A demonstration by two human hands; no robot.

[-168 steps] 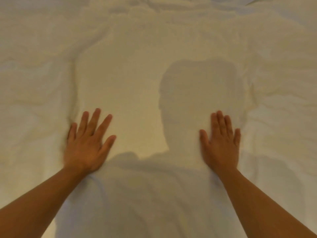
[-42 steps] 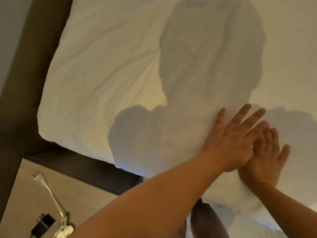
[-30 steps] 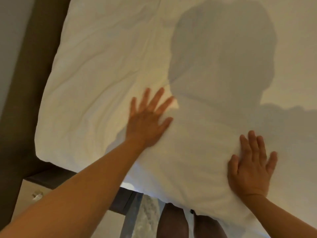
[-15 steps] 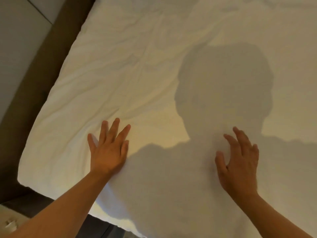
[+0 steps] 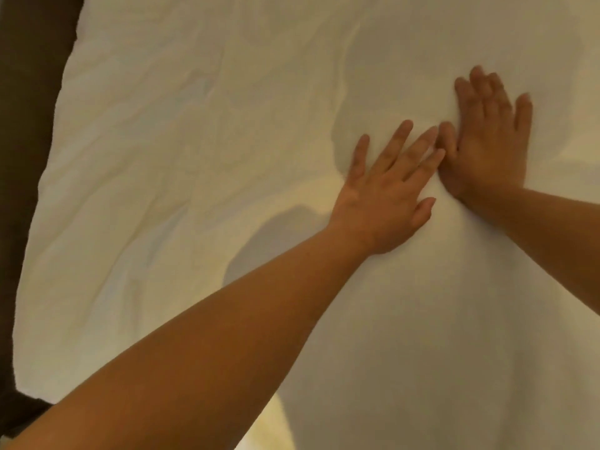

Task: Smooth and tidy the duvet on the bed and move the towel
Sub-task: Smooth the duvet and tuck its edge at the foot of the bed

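Note:
A white duvet (image 5: 168, 164) fills almost the whole view, with soft creases running across its left half. My left hand (image 5: 386, 196) lies flat on it, palm down, fingers spread and pointing up and right. My right hand (image 5: 487, 138) rests flat just beside it, higher and to the right; its thumb touches my left fingertips. Neither hand holds anything. No towel is in view.
A dark brown bed frame or floor strip (image 5: 22, 131) runs down the left edge, beside the duvet's left side and its near left corner (image 5: 22, 381). My own shadow darkens the duvet on the right.
Half a second ago my hands lay well apart on the duvet. Since then both have slid toward each other and away from me, and they meet at the upper right.

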